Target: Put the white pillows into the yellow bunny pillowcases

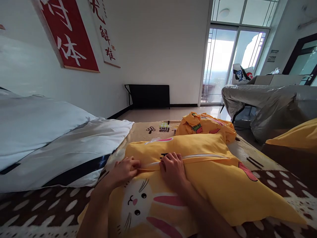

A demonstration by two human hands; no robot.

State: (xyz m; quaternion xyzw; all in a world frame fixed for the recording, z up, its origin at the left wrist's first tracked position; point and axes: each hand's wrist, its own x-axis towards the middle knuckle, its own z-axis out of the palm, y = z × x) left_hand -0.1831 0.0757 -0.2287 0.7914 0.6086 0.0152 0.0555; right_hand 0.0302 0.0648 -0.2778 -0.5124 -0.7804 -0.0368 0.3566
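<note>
I record the yellow pillowcase [210, 188] as matt, soft-looking cloth, creased; its zipper [205, 156] appears to be smooth, pale plastic. White pillows [39, 117]: smooth cloth, faint sheen. Blanket [274, 180]: fuzzy, matt pile. On my feed, the sheeting [260, 94] reads as glossy, wrinkled plastic.

pillow [210, 185]: on blanket [274, 183], centre | bundled cloth [210, 127]: just behind pillow | stacked cushions [42, 115]: left of pillow | panel [150, 96]: behind blanket, before far wall [163, 39] | worktop [267, 93]: right of blanket, carton [279, 80] on top | glass door [220, 66]: behind, right of panel
</note>
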